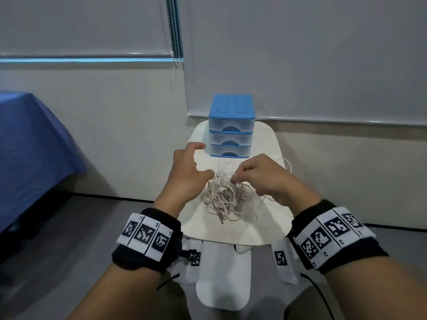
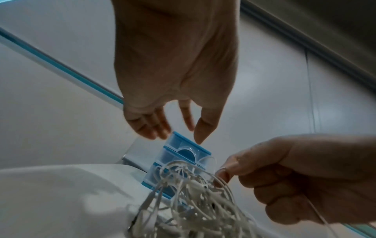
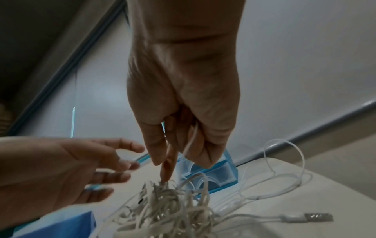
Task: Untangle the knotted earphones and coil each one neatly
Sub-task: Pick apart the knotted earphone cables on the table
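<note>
A tangled heap of white earphones (image 1: 225, 196) lies on the small white table (image 1: 261, 229), seen close in the left wrist view (image 2: 195, 204) and the right wrist view (image 3: 168, 207). My right hand (image 1: 258, 179) is over the heap's right side and pinches one cord between thumb and fingers (image 3: 189, 145), lifting a strand. My left hand (image 1: 187, 172) hovers just left of the heap with fingers spread and relaxed (image 2: 162, 127), holding nothing. A cord end with a metal plug (image 3: 313, 217) lies to the right of the heap.
A blue-topped set of three clear mini drawers (image 1: 231, 127) stands at the back of the table, right behind the heap. A loose cord loop (image 1: 287, 165) reaches the table's right edge. A blue-covered table (image 1: 30, 144) stands at the left; grey floor lies around.
</note>
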The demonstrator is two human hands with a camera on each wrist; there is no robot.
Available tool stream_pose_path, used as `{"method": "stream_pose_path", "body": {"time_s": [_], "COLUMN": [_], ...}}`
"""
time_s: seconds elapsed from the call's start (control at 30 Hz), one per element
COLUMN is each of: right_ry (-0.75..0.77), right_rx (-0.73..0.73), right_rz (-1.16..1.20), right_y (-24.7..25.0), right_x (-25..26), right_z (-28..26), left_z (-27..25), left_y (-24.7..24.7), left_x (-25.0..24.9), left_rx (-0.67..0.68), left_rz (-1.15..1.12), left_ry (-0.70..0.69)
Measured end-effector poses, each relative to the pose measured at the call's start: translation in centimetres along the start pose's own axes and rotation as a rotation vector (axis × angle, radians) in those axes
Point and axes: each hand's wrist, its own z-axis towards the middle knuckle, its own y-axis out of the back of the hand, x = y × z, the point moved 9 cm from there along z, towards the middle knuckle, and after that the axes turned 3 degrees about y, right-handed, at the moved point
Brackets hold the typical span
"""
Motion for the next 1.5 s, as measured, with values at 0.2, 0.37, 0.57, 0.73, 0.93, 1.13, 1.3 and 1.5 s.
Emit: {"method": "stream_pose_path", "body": {"time_s": [0.2, 0.37, 0.57, 0.73, 0.93, 1.13, 1.3, 1.5], "right_ry": [0.066, 0.101, 0.138, 0.218, 0.259, 0.244, 0.225, 0.193], "right_rx": [-0.140, -0.250, -0.168, -0.052, -0.079, -0.100, -0.101, -0.233], "right_rz": [-0.246, -0.157, -0.238, -0.044, -0.081, 0.011, 0.044, 0.007], "right_y": [2.2, 3.1, 3.1, 2.8, 2.0, 1.5, 1.6, 2.2], "right_x": [0.8, 0.8, -0.8, -1.1, -1.1, -1.6, -2.0, -2.7], "right_z": [0.1, -0.1, 0.3, -0.1, 0.3, 0.5, 1.0, 0.7], "left_z": [-0.6, -1.5, -1.1, -1.3, -1.1, -1.0, -0.6, -0.3], "left_y": [-4.8, -7.0, -6.7, -6.3, -5.6, -5.7, -6.2, -6.2], "left_x": [-1.5, -0.9, 0.2, 1.3, 1.9, 2.2, 2.2, 1.7], "left_rx": [0.193, 0.151, 0.162, 0.230, 0.141, 0.160, 0.232, 0.229], "left_rz": [0.142, 0.429, 0.134, -0.210, -0.363, -0.405, -0.427, -0.417], "left_ry": [-0.061, -0.013, 0.024, 0.117, 0.119, 0.132, 0.160, 0.153]}}
